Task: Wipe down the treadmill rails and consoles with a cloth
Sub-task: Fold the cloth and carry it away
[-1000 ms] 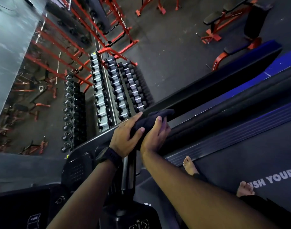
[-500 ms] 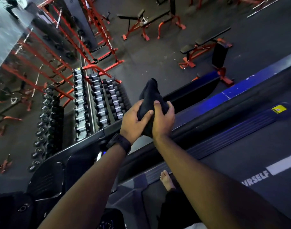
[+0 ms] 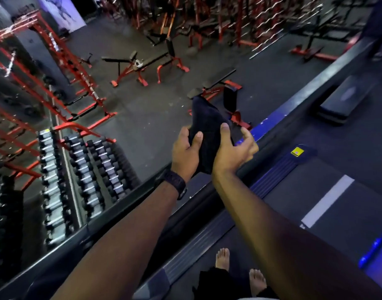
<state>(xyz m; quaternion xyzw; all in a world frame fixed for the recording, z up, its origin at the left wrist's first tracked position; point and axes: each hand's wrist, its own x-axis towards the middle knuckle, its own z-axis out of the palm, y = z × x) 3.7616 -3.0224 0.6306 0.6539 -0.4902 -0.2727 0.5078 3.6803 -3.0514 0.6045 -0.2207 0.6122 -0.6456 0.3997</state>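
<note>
Gym floor beyond, dumbbell rack (image 3: pixel 94 172) at left. Cloth (image 3: pixel 207 126) bunched above treadmill rail (image 3: pixel 198 199), between both hands. Left hand (image 3: pixel 184 152) gripping it, fingers wrapped round; right hand (image 3: pixel 231 153) thumb pressed on it, fingers half curled.

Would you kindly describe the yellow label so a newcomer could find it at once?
Start at the treadmill belt with its white stripe. Follow the ribbed side rail beside it to its far end. There sits the yellow label, the only yellow among black and blue.
</note>
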